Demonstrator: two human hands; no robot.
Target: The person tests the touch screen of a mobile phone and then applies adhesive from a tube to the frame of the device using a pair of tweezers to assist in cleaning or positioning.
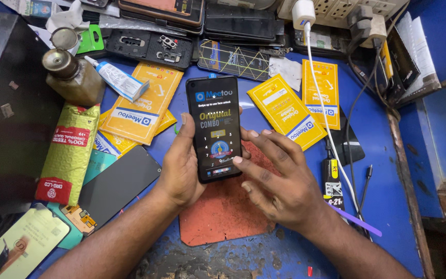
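— Cluttered blue workbench (388, 170), isn't it? What's sitting in the middle of it?

— A dark smartphone (213, 128), lit up and being held upright above a worn red mat (223, 217). The left hand (179, 165) is cradling it from behind, thumb lying along the left edge, fingers wrapped round the back. The right hand (274, 178) is hovering at the right edge, fingers loosely spread, one fingertip touching the lower corner of the glass.

— How would it handle?

— I'd judge it light, stiff and slippery, with a fragile glass face; gripping by the side edges looks safest.

— And the packaging around it?

— Flat yellow sleeves with white and blue bands are lying on both sides: one yellow packet (140, 103) at the left, two more (287, 111) at the right. A green and red pouch (68, 152) is lying further left, beside a brown bottle (70, 75) and a small white tube (120, 80). A bare black screen panel (117, 186) is resting lower left, and a white charger cable (326, 113) is trailing down the right.
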